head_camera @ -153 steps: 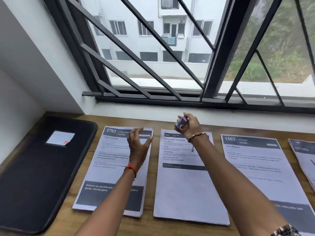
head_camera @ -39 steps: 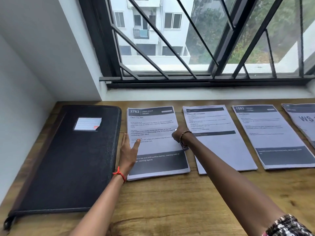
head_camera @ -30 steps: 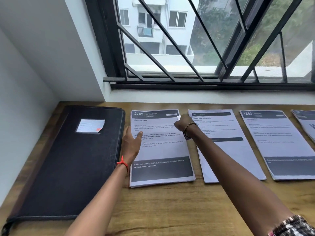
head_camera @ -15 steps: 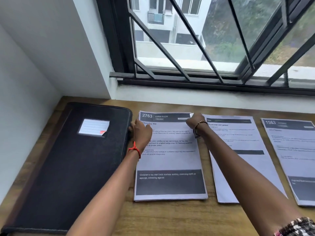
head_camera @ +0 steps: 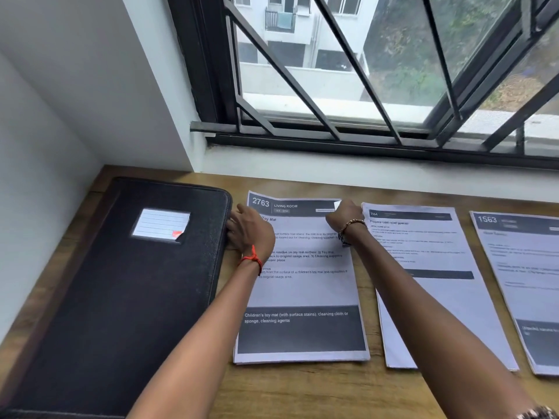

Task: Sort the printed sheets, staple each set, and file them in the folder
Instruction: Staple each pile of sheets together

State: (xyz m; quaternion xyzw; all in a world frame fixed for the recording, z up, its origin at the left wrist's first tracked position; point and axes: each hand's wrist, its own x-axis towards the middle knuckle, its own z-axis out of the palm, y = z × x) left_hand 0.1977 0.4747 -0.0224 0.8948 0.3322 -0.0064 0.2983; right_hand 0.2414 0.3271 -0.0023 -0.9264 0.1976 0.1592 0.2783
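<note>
**Both hands on the 2763 set, folder shut**

Towards the near edge of the table [head_camera: 302,394], three sets lie side by side. The 2763 set [head_camera: 302,297] is leftmost, just beside the closed folder [head_camera: 121,297]. The left hand [head_camera: 251,234] grips that set's left edge, probably to steady it, with its fingers crowded against the folder. The right hand [head_camera: 343,217] is clenched at the far right corner, whose tip sticks up. I cannot tell what it grasps. Its forearm crosses the middle set [head_camera: 447,255]; the 1563 set [head_camera: 526,282] lies rightmost. The window [head_camera: 302,86] wall bounds the far edge.
</note>
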